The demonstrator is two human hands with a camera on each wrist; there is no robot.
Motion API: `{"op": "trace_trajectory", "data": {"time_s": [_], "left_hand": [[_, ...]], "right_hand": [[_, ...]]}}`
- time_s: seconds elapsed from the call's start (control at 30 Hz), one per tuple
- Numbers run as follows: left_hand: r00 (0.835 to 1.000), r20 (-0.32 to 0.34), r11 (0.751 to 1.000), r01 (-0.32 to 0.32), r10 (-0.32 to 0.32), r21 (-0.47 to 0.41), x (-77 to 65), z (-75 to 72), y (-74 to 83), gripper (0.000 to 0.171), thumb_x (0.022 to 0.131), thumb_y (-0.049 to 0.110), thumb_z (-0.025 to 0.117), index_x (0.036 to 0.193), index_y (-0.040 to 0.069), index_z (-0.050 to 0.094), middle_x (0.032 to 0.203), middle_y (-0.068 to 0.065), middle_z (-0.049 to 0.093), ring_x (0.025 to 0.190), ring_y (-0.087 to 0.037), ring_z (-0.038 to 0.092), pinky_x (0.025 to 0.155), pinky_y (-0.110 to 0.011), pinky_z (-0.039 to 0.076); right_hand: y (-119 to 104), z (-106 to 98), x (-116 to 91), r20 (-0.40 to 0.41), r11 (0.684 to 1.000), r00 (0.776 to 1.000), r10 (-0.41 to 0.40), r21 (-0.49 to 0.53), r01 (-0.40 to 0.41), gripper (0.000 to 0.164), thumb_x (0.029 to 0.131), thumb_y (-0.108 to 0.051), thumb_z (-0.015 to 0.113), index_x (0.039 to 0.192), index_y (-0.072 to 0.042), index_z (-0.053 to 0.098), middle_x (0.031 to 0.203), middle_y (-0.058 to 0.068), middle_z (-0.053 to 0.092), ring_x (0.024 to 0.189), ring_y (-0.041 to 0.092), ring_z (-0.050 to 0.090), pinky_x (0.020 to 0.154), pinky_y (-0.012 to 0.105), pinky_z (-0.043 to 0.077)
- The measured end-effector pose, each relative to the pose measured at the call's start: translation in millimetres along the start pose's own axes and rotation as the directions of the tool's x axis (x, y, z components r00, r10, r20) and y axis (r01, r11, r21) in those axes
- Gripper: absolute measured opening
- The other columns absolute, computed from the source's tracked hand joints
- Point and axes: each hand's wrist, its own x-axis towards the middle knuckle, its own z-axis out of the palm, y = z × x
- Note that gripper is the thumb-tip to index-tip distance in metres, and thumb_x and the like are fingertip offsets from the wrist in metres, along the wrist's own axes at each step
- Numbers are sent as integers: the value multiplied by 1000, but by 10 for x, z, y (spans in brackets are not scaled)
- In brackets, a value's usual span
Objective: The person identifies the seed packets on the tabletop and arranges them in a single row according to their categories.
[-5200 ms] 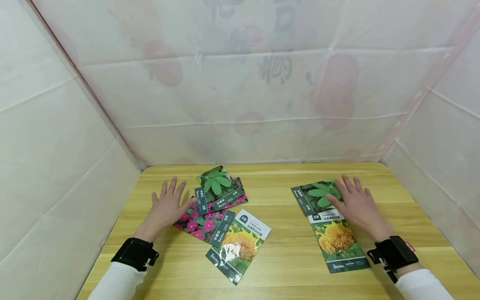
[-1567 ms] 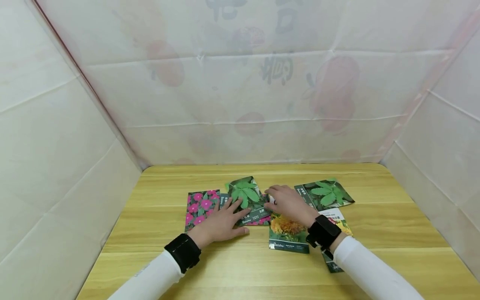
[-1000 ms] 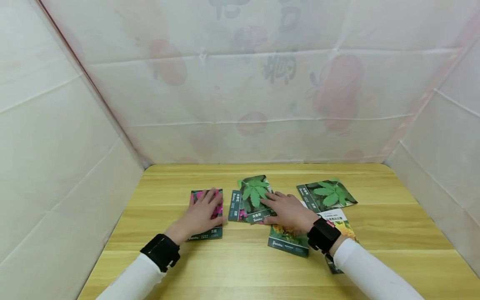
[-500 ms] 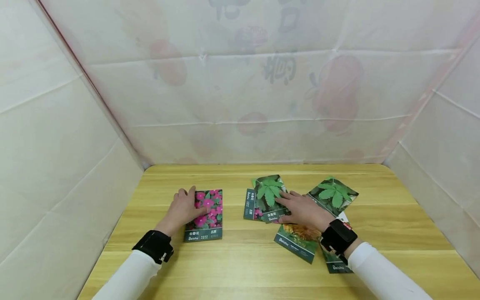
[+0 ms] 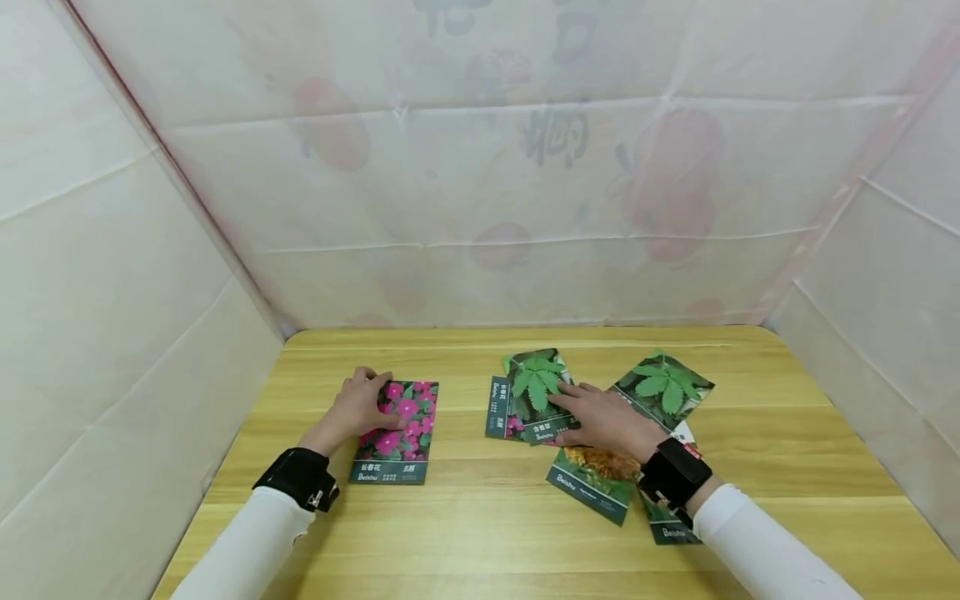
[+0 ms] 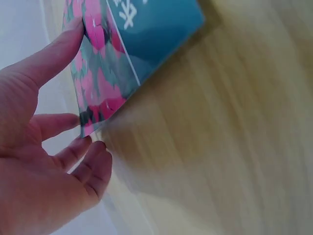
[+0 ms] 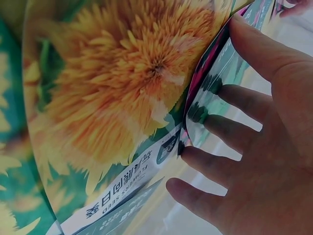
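My left hand (image 5: 356,410) is at the left edge of a pink-flower seed packet (image 5: 408,429). In the left wrist view its thumb (image 6: 61,49) lies across the packet's face and the other fingers are bent at the edge, pinching it. My right hand (image 5: 611,421) rests extended fingertips on a green-leaf seed packet (image 5: 537,387), which overlaps a second pink-flower packet (image 5: 497,408). Below that hand lies an orange-flower seed packet (image 5: 592,487), large in the right wrist view, partly covered by the hand.
Another green-leaf packet (image 5: 663,387) lies to the right, over a second orange-flower packet (image 5: 671,525) mostly hidden by the right wrist. The wooden table (image 5: 465,550) is enclosed by pale fabric walls (image 5: 420,192) at the back and both sides.
The left hand parted the pink-flower packet from the pile and drew it left, lately turning it slightly. The right hand came in from the right and slid the leaf and orange-flower packets rightward.
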Motion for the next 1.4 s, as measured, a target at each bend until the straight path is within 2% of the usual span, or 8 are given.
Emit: {"op": "trace_trajectory", "data": {"time_s": [0.23, 0.37, 0.57, 0.73, 0.83, 1.07, 1.23, 1.4], "left_hand": [[1000, 10, 991, 27, -26, -129, -72, -59, -62, 94, 84, 16, 88, 153, -16, 32, 133, -35, 28, 100, -37, 53, 88, -48, 52], [1000, 22, 983, 18, -14, -185, -107, -100, -163, 86, 87, 10, 83, 155, -11, 34, 133, -36, 37, 106, -39, 57, 88, -48, 54], [999, 31, 912, -16, 32, -409, -202, -183, -330, 60, 97, 2, 69, 151, -6, 45, 130, -31, 56, 111, -43, 64, 78, -38, 57], [1000, 19, 894, -4, 14, -448, -271, -237, -430, 51, 99, 1, 66, 146, -10, 50, 120, -26, 62, 106, -38, 65, 78, -36, 57], [999, 32, 898, 27, -14, -438, -288, -253, -480, 51, 98, -1, 66, 145, -11, 49, 117, -25, 63, 103, -36, 64, 76, -37, 56], [997, 4, 949, 79, -82, -305, -260, -207, -530, 50, 94, 0, 70, 140, -9, 54, 112, -26, 64, 97, -35, 65, 73, -37, 56], [997, -35, 974, 56, -65, -218, -245, -201, -453, 50, 91, 0, 74, 136, -11, 56, 113, -30, 58, 90, -34, 61, 71, -40, 53], [996, -53, 988, 64, -72, -137, -277, -211, -295, 50, 92, 4, 75, 137, -10, 57, 128, -38, 45, 100, -43, 57, 82, -52, 52]], "right_hand": [[0, 10, -3, -11, 1000, 1000, -1, 10, 2, 69, 98, -39, 70, 156, -9, 47, 164, 20, 35, 146, 48, 36, 114, 62, 34], [-1, 15, -2, -15, 1000, 1000, -10, 5, 10, 68, 98, -37, 71, 155, -8, 48, 163, 22, 35, 145, 49, 36, 113, 62, 35], [-3, 15, 4, -10, 1000, 1000, -5, 8, 5, 68, 98, -36, 71, 155, -7, 47, 163, 22, 34, 146, 49, 35, 113, 63, 35], [1, 21, 8, -9, 1000, 1000, -6, 11, 6, 68, 98, -35, 71, 155, -7, 47, 163, 23, 34, 146, 49, 35, 113, 63, 35], [-4, 18, 4, -11, 1000, 1000, -9, 13, 9, 68, 98, -35, 71, 155, -7, 47, 163, 23, 35, 145, 50, 36, 113, 62, 36], [-5, 12, 7, -6, 1000, 1000, -6, 31, 6, 69, 98, -35, 71, 156, -7, 46, 163, 23, 34, 146, 50, 34, 115, 62, 34], [-3, 17, 8, -3, 999, 1000, -3, 34, 3, 69, 98, -36, 71, 156, -7, 46, 164, 23, 34, 146, 50, 34, 115, 62, 33], [-3, 16, 7, 2, 999, 1000, -2, 46, 2, 70, 98, -36, 71, 156, -8, 46, 164, 23, 33, 147, 50, 33, 116, 61, 33]]}}
